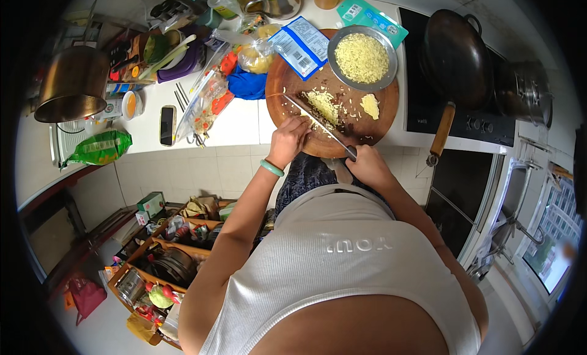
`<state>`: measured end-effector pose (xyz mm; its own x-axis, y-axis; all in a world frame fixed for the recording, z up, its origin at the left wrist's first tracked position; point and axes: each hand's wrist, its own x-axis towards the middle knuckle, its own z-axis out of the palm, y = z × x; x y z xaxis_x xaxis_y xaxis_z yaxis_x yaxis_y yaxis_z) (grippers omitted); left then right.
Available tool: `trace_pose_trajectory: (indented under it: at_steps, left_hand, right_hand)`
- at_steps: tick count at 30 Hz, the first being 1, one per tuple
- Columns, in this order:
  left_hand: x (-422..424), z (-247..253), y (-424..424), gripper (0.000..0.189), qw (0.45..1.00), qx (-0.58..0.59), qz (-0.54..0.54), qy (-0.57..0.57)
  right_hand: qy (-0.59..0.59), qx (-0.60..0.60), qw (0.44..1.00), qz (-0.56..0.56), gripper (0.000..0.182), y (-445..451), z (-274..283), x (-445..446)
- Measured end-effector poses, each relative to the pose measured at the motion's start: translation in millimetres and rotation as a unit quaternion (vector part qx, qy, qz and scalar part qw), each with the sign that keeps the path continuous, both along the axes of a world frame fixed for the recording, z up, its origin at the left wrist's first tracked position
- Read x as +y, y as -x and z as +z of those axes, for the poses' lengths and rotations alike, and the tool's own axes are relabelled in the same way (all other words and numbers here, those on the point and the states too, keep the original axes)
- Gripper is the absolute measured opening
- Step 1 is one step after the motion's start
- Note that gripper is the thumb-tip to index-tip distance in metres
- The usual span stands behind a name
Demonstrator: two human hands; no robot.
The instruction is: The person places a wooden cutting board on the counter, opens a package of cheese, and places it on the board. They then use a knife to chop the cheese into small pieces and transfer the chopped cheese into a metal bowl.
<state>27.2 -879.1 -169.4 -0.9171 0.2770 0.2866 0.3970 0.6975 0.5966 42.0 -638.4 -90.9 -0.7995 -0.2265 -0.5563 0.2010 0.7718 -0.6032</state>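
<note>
My right hand (369, 164) grips the dark handle of a kitchen knife (319, 126), whose blade slants across a round wooden chopping board (282, 80). My left hand (290, 135), with a green bangle at the wrist, rests on the board's near left part. Its bent fingers hold down a pale yellow piece of food, mostly hidden beneath them. Just beyond the blade lies a heap of finely chopped yellow bits (324, 106). A flat yellow clump (369, 106) sits farther right. At the board's far right edge, a metal bowl (393, 63) holds many similar small pieces.
A blue and white packet (300, 47) overlaps the board's far edge. Right of it are a cooktop (419, 112) and a wok (456, 57) with a wooden handle. Plastic bags (211, 102), a phone (168, 124) and a green bag (102, 148) lie left.
</note>
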Motion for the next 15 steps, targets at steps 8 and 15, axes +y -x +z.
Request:
trace_pose_trajectory:
  at_steps: [8,15]
  left_hand:
    - [-2.2,0.8,11.0,0.011,0.999,-0.032,-0.021,0.009]
    - [-4.1,2.0,13.8,0.009,0.997,-0.060,-0.034,0.039]
  right_hand:
    - [-0.022,-0.014,1.000,0.012,0.023,1.1,-41.9,-4.2]
    - [-0.025,-0.014,0.999,0.034,0.023,4.0,-6.1,-6.5]
